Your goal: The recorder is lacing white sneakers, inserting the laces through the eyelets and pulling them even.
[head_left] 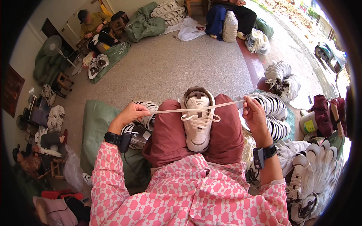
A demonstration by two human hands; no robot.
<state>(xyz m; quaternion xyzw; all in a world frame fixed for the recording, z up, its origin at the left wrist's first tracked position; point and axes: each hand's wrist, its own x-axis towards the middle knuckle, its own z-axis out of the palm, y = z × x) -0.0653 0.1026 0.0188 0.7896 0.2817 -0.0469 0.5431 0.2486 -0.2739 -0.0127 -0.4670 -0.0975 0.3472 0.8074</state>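
A cream sneaker (197,122) with a brown collar is held upright between my knees, its toe toward me. White shoelace (173,111) runs through its eyelets and forms loops over the tongue. My left hand (135,113) pinches one stretch of the lace, pulled out to the left. My right hand (254,113) pinches the other stretch, drawn out to the right and a little higher. The two stretches meet above the sneaker and look taut.
Striped sneakers (269,107) lie in rows by my right knee, with stacked white uppers (316,169) nearer. More shoes (136,137) rest on a green sack (94,124) at left. People sit working around the room; a fan (52,46) stands far left, a scooter (329,56) outside.
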